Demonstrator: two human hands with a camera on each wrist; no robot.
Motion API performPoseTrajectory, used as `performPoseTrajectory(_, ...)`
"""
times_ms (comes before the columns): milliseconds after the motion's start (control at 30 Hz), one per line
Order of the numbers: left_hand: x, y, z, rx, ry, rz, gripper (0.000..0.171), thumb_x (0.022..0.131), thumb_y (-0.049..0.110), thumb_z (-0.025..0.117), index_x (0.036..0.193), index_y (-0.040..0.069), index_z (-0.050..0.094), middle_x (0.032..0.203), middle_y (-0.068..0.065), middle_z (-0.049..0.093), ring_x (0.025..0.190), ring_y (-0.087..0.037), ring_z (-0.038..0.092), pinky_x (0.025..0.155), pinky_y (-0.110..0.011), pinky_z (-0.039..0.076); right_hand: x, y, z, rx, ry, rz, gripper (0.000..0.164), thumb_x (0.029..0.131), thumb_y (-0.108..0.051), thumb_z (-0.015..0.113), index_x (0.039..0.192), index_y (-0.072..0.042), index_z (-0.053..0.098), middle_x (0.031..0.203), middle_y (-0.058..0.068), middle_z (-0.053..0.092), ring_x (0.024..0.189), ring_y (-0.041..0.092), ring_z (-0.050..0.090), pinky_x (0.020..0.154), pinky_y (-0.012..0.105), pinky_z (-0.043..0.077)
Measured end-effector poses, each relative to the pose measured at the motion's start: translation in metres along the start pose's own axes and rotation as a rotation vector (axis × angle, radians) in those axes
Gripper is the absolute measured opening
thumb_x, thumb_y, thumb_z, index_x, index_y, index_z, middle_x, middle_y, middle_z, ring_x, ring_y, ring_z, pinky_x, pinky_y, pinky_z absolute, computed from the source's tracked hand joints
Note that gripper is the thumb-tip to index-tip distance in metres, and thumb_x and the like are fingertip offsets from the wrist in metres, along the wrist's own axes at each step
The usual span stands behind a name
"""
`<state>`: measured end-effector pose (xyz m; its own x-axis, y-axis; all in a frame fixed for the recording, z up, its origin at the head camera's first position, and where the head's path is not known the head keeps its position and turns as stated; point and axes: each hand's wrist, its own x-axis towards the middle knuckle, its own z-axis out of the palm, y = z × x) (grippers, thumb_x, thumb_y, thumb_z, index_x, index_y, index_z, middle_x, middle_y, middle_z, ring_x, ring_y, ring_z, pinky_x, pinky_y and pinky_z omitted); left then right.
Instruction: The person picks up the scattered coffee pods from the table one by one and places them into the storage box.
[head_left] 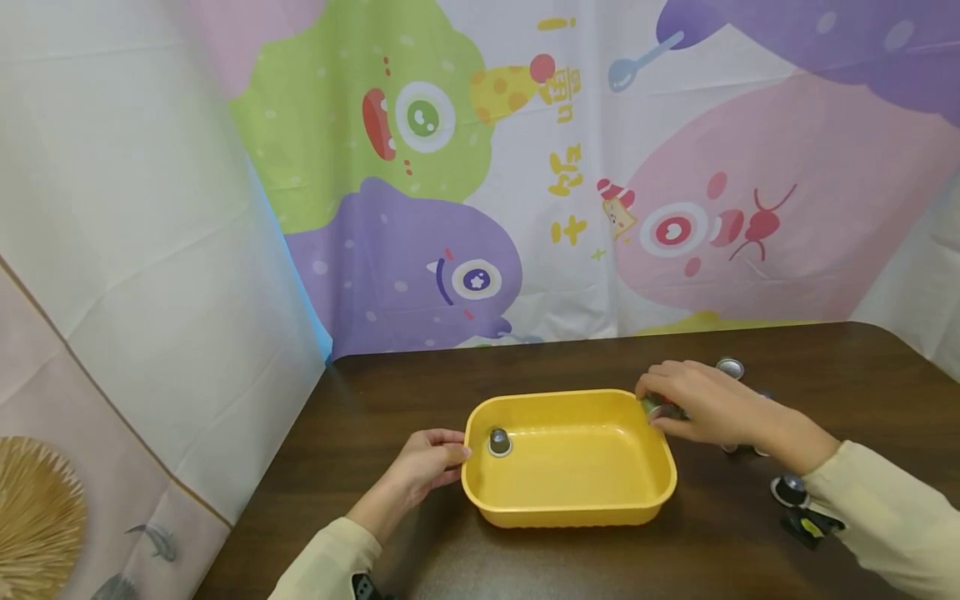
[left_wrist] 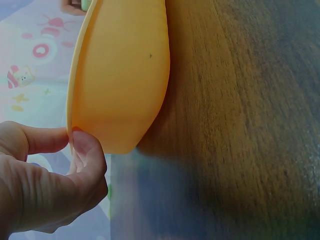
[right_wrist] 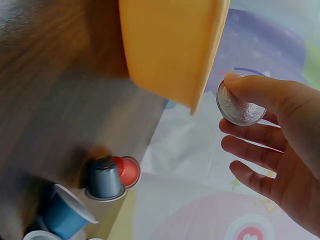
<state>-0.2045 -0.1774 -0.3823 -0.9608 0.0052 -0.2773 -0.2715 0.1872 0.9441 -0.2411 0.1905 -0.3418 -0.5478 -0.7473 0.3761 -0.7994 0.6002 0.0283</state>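
A yellow plastic basin [head_left: 570, 508] stands on the table. My left hand [head_left: 423, 462] pinches its left rim between thumb and fingers, as the left wrist view [left_wrist: 55, 175] also shows. Inside, near that side, one dark coffee capsule [head_left: 498, 442] sits with its wide rim down. My right hand [head_left: 701, 402] is at the basin's far right corner and holds a coffee capsule [right_wrist: 242, 105] between thumb and fingers. This capsule's silver foil lid faces the right wrist camera; its body looks greenish in the head view and is mostly hidden by the fingers.
More capsules lie on the table to the right, partly behind my right arm: a grey one [right_wrist: 104, 177], a red one [right_wrist: 131, 172] and a blue one [right_wrist: 67, 212]. A black object with a yellow-green mark [head_left: 810, 527] is beside my right sleeve. A patterned curtain [head_left: 450, 167] hangs behind the table.
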Motion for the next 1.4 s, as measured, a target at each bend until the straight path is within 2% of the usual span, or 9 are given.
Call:
performPoseTrajectory(300,0.000,0.000,-0.001,0.018,-0.003,-0.003,0.033,0.088,0.001,0.061,0.118,-0.012,0.056,0.108,-0.022,0.065,0.083,-0.015,0.063,0.077,-0.034,0.058,0.017,-0.006,-0.005,0.003,-0.040,-0.012,0.026,0.076,-0.022,0.080,0.096,-0.013,0.066,0.080,-0.008,0.057,0.065,-0.001,0.037,0.064,0.022,0.041)
performPoseTrajectory(733,-0.002,0.000,0.000,0.017,0.014,0.005,0.031,0.087,0.000,0.061,0.116,-0.012,0.057,0.106,-0.021,0.065,0.082,-0.016,0.063,0.073,-0.031,0.058,0.032,-0.011,-0.011,0.004,-0.101,-0.028,0.025,0.077,-0.022,0.080,0.093,-0.015,0.063,0.084,-0.007,0.060,0.068,0.003,0.042,0.066,0.025,0.046)
performPoseTrajectory(1033,-0.003,-0.001,0.001,0.032,0.006,0.005,0.033,0.087,0.001,0.062,0.116,-0.012,0.056,0.105,-0.020,0.065,0.080,-0.014,0.062,0.074,-0.031,0.058,0.043,-0.010,-0.001,0.071,-0.172,-0.029,0.022,0.079,-0.021,0.079,0.093,-0.014,0.063,0.083,-0.009,0.059,0.071,0.002,0.046,0.067,0.024,0.047)
performPoseTrajectory(1400,-0.004,0.001,0.001,0.042,0.000,0.015,0.033,0.087,0.001,0.061,0.116,-0.013,0.055,0.105,-0.021,0.065,0.080,-0.013,0.062,0.075,-0.032,0.058,0.064,-0.016,0.005,0.086,-0.197,-0.104,0.013,0.082,-0.016,0.072,0.091,-0.012,0.063,0.078,-0.008,0.057,0.069,0.003,0.044,0.066,0.022,0.045)
